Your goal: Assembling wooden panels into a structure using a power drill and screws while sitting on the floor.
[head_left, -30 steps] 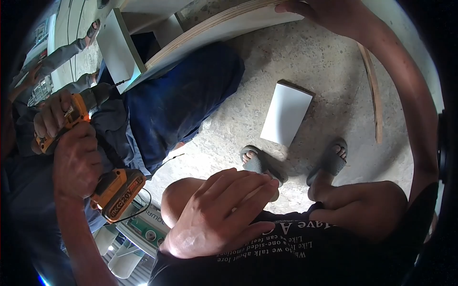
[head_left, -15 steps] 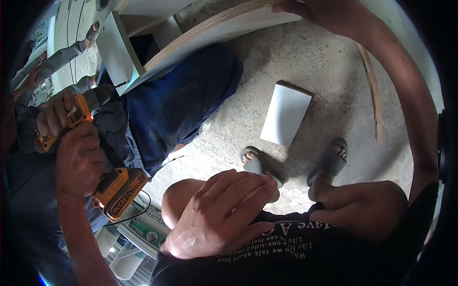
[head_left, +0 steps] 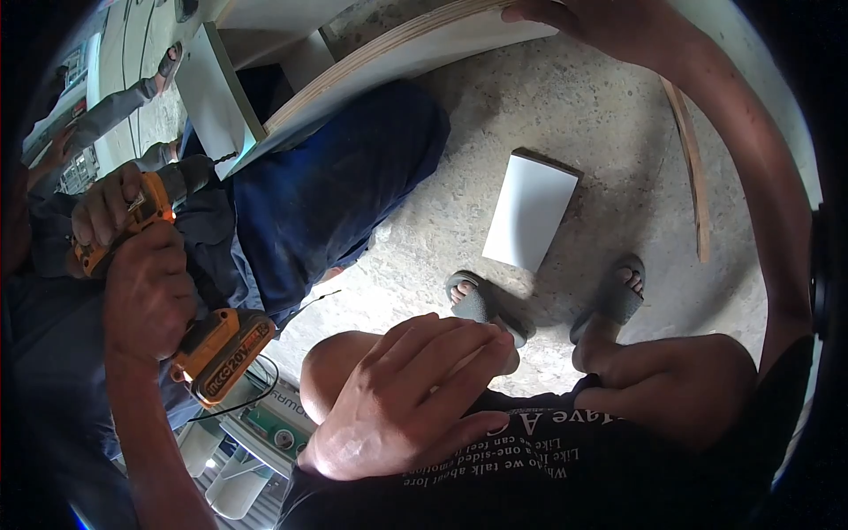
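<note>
My left hand hovers over my left knee, its fingers stretched out side by side, with nothing held. At the top, my right hand grips the right end of a long pale panel with a layered wood edge. That panel joins a white board at its left end. At this corner, the bit of an orange and black cordless drill reaches the board's edge. A co-worker's two hands hold the drill, one on the body and one round the grip.
A white rectangular block lies on the concrete floor ahead of my sandalled feet. A thin wooden strip lies to the right. The co-worker's dark blue trouser leg is under the panel. Another person's arm shows far left.
The co-worker's drill has shifted very slightly toward the board's edge. Both my hands and the panel have stayed where they were.
</note>
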Action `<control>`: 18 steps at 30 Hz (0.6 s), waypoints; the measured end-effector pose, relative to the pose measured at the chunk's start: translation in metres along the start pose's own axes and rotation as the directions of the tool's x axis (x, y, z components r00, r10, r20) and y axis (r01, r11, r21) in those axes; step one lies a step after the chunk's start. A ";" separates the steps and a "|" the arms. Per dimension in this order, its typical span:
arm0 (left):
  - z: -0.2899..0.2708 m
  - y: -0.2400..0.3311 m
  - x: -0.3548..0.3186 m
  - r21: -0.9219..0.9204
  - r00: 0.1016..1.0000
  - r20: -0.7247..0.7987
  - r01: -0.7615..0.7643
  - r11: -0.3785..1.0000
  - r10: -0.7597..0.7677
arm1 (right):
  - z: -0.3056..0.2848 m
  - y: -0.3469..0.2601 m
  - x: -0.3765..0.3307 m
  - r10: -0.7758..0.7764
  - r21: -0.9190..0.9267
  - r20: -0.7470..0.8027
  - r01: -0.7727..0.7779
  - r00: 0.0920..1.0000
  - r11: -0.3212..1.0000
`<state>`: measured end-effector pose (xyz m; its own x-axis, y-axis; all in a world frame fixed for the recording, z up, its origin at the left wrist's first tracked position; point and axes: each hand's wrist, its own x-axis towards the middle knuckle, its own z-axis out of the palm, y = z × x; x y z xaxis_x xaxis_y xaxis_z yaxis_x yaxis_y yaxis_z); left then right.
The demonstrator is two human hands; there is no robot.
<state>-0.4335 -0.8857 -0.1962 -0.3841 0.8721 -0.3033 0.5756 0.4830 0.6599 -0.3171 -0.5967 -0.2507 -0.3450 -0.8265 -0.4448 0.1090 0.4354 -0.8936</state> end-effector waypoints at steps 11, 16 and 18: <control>0.002 0.000 0.002 0.000 1.000 -0.009 -0.005 1.000 0.005 | -0.008 -0.007 0.000 0.078 -0.006 0.024 -0.078 0.997 0.997; 0.000 0.001 0.002 -0.003 1.000 0.003 0.004 1.000 -0.004 | -0.010 -0.012 -0.003 0.112 0.027 -0.023 -0.112 0.993 0.993; -0.001 0.002 0.000 0.009 1.000 0.007 0.016 1.000 -0.016 | -0.012 -0.013 -0.002 0.079 -0.010 0.009 -0.079 0.997 0.997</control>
<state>-0.4330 -0.8848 -0.1937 -0.3880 0.8648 -0.3188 0.5762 0.4975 0.6485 -0.3290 -0.5968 -0.2376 -0.3266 -0.7927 -0.5148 0.1270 0.5029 -0.8549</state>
